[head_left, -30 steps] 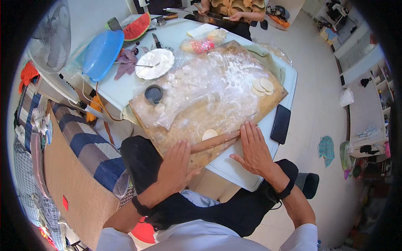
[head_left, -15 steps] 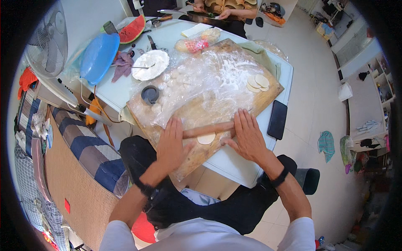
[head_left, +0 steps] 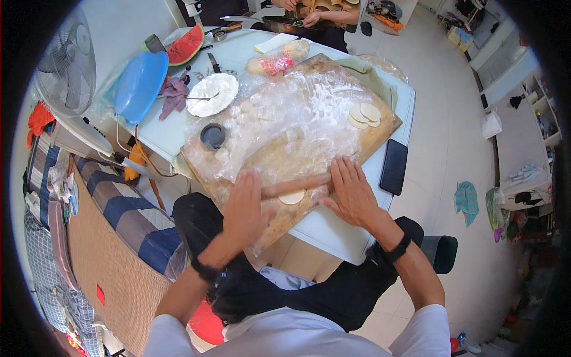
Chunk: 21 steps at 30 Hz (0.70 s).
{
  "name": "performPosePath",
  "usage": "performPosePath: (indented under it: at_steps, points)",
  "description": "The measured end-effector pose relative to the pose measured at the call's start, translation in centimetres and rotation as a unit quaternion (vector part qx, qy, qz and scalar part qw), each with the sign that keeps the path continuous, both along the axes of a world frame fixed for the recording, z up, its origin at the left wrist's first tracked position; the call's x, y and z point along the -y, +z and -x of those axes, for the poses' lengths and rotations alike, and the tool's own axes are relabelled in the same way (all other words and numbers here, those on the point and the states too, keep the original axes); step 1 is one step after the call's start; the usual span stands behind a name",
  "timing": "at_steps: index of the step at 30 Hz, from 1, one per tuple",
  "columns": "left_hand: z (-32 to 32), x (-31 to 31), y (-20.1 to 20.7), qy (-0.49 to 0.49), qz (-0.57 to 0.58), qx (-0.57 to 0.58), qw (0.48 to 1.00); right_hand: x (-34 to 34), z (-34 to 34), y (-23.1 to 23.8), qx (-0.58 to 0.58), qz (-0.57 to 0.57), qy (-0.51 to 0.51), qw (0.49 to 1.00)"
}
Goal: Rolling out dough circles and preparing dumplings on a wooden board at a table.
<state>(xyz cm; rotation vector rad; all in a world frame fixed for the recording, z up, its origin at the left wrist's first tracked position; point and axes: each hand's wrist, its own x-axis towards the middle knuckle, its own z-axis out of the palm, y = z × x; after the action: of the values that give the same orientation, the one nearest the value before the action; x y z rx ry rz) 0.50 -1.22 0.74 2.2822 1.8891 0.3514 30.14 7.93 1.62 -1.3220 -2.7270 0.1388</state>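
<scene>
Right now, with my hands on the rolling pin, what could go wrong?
The board juts past the table at its near corner, so pressing hard there might tip it. The phone at the table's edge, near your right hand, could get knocked off. The dough circle under the rolling pin might stick to it.

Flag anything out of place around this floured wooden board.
A teal striped cloth lies on the floor to the right, an odd spot for fabric. The wooden rolling pin under the left hand and right hand looks in order.

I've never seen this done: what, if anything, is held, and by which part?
A rolling pin, at its two ends, under the open left hand and right hand.
</scene>
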Motion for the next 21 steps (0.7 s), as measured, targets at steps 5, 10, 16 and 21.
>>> performPosePath:
  at_steps: [5, 10, 16, 21]
  points:
    - [-1.1, 6.2, 0.5, -0.046, 0.055, -0.007, 0.997, 2.8, -0.8, 1.5, 0.051, 0.012, 0.034, 0.998]
    - [0.2, 0.2, -0.2, 0.013, 0.011, -0.002, 1.0, -0.5, 0.3, -0.3, -0.012, -0.03, 0.017, 0.999]
    - [-0.8, 5.1, 1.1, -0.029, 0.093, 0.013, 0.995, 3.8, -1.4, 1.0, 0.048, -0.001, 0.049, 0.998]
    - [0.7, -1.9, -0.2, 0.018, -0.009, 0.028, 0.999, 0.0, 0.2, 0.3, -0.008, -0.023, 0.006, 1.0]
